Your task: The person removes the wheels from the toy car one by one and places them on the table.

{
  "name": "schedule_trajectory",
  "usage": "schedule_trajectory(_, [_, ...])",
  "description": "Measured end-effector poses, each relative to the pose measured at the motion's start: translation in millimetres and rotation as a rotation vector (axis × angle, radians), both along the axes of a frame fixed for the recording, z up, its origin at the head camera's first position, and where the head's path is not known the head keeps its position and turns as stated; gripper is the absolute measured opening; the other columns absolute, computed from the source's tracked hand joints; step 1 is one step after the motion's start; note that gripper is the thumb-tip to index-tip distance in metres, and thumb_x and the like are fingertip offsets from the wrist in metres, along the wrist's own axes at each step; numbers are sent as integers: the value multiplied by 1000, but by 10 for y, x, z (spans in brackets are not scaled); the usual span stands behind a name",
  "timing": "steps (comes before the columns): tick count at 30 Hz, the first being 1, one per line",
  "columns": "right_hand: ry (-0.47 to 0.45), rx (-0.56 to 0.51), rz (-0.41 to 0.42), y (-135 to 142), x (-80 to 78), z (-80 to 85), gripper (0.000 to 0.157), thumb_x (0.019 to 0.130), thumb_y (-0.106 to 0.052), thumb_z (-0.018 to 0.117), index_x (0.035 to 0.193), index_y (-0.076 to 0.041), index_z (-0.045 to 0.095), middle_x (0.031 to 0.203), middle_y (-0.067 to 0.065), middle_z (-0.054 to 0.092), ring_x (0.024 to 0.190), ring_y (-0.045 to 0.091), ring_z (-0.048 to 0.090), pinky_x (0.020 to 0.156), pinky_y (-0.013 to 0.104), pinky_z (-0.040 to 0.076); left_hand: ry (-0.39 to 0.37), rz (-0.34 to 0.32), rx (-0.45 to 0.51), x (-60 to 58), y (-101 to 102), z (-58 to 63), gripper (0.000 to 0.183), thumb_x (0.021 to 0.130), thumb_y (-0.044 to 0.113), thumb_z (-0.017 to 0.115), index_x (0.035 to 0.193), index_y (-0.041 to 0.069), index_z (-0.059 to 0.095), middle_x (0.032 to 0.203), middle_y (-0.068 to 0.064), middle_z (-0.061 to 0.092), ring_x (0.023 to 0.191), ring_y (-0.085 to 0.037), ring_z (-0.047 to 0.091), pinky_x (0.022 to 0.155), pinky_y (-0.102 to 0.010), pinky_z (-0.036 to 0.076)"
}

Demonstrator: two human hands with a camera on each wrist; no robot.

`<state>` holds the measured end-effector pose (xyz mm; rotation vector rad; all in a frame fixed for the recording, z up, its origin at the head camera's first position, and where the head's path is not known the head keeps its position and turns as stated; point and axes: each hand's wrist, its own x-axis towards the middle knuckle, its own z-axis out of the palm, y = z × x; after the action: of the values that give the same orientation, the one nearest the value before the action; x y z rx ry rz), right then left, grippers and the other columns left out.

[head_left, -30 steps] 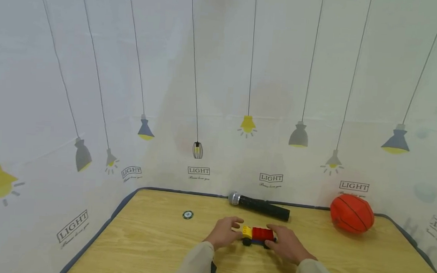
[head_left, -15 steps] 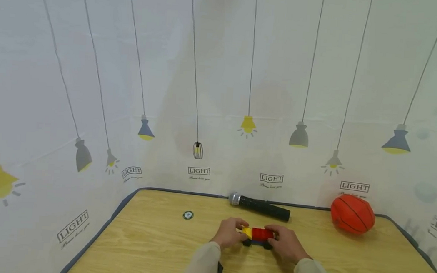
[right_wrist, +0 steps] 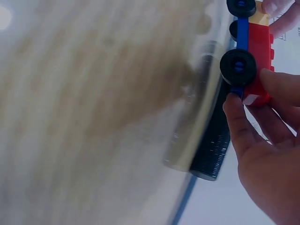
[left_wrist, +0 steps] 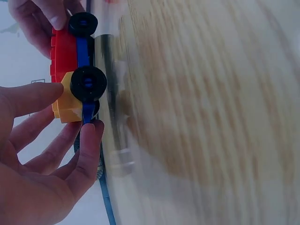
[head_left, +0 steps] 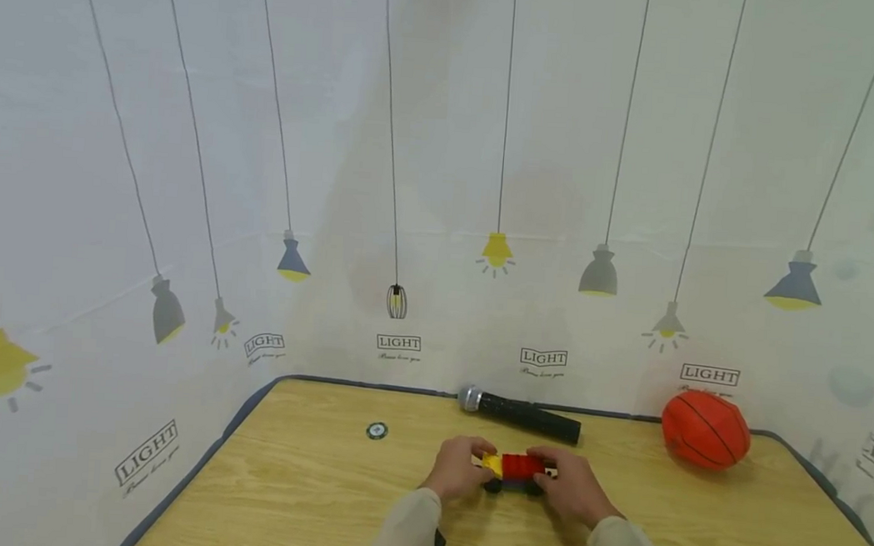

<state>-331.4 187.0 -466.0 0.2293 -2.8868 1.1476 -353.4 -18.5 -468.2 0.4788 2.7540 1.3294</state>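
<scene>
A toy car [head_left: 521, 467] built of blocks, with a red body, a yellow front, a blue base and black wheels, sits between both hands. My left hand [head_left: 461, 468] holds the yellow end [left_wrist: 70, 101], its fingertips on the yellow block and the tip of the blue base. At the other end, the right hand [head_left: 573, 484] grips the red rear [right_wrist: 258, 61] between its fingers. Whether the wheels touch the table is hard to tell. Black wheels [left_wrist: 88, 83] face the left wrist camera.
Behind the car a black microphone [head_left: 526, 415] with a silver head lies on the wooden table [head_left: 281, 489]. A red ball [head_left: 705, 430] with black lines rests at the back right. Left of the hands lies a small round chip [head_left: 377, 430]. Lamp-printed sheeting [head_left: 445, 140] encloses the table.
My left hand has moved right and closed in on the yellow end. The right hand keeps its hold on the red rear, and the car has shifted only slightly.
</scene>
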Motion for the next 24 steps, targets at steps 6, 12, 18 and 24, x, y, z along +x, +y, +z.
schedule_trajectory(6, [48,53,70,3,22,194,35,89,1,70,124,-4,68,124,13,71,110,30,68,92,49,57,41,-15,-66,47,5,62,31,83,8,79,114,9,74,113,-9,73,100,-23,64,86,-39,56])
schedule_trajectory(12, [83,114,153,-28,18,421,31,88,2,70,118,-4,70,120,15,71,106,30,69,92,49,58,34,-15,-77,79,-2,113,30,82,11,81,112,8,75,108,-9,70,94,-20,59,83,-39,52])
schedule_trajectory(18, [19,148,149,-45,-28,518,32,89,0,71,120,-7,69,121,13,71,109,29,67,96,51,56,14,11,-31,92,9,72,28,83,10,81,111,7,75,103,-9,71,93,-21,60,82,-39,51])
schedule_trajectory(24, [46,120,133,-9,-1,552,40,90,-7,71,129,-7,65,132,16,66,118,35,65,100,56,52,-19,25,50,87,-3,-2,30,85,12,79,114,7,74,106,-11,71,94,-22,60,78,-37,53])
